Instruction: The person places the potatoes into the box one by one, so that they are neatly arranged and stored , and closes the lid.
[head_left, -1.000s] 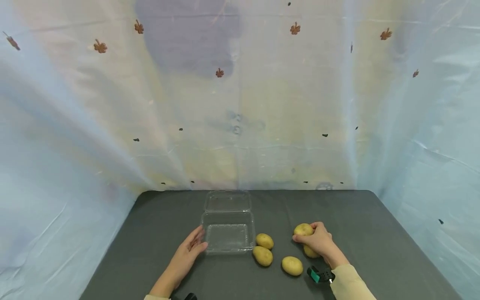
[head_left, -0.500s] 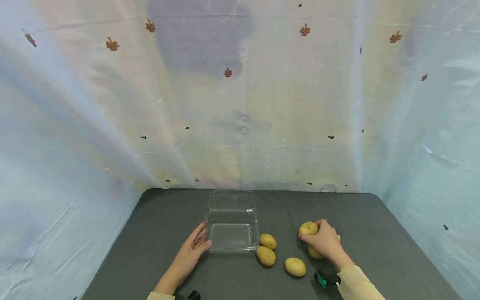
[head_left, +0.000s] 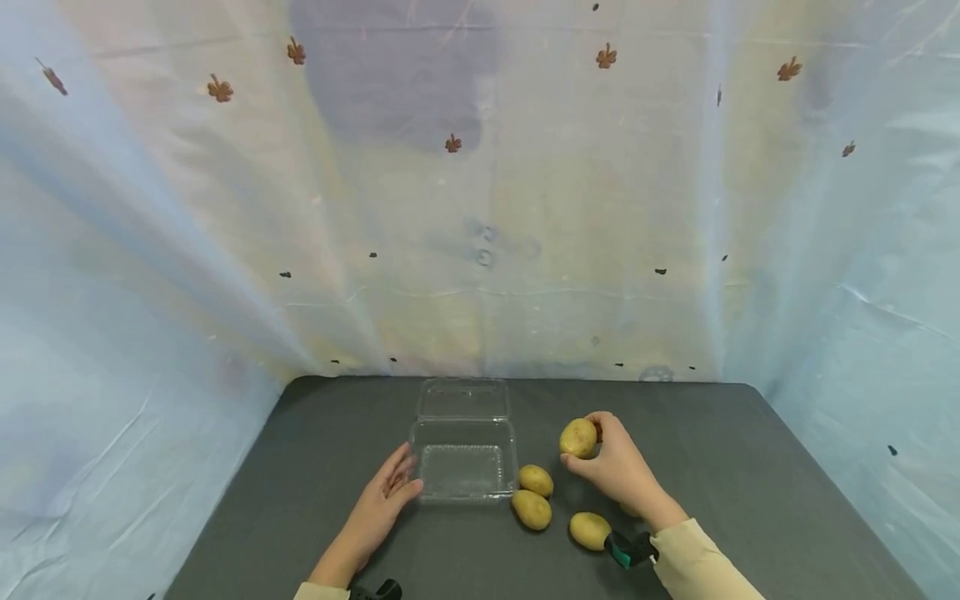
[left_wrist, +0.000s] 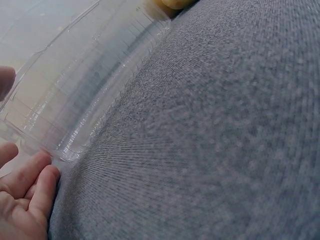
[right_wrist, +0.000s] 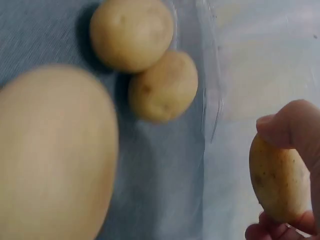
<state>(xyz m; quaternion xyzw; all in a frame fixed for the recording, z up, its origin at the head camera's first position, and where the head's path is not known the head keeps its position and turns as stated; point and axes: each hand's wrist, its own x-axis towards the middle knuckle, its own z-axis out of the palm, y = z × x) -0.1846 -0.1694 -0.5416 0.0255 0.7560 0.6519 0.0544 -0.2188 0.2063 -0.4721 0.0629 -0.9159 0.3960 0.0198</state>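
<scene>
My right hand (head_left: 622,471) pinches a potato (head_left: 577,438) between thumb and fingers, raised above the table; the right wrist view shows the gripped potato (right_wrist: 279,180) too. A clear plastic clamshell container (head_left: 461,467) stands with its lid tipped back, no potato inside. At its left side rests my left hand (head_left: 375,512), fingers extended, thumb apart, fingertips by the wall of the container (left_wrist: 85,95). Two potatoes, one behind (head_left: 536,481) and one in front (head_left: 531,510), lie against each other by the container's right side. Another potato (head_left: 589,531) sits near my right wrist.
One more potato (head_left: 628,510) is mostly hidden under my right forearm. A dark grey cloth covers the table (head_left: 337,433). A patterned plastic curtain (head_left: 540,208) hangs behind and at both sides. Black straps show on both wrists.
My right hand has lifted the potato and carried it left, toward the container. My left hand stays beside the container. The camera has shifted slightly.
</scene>
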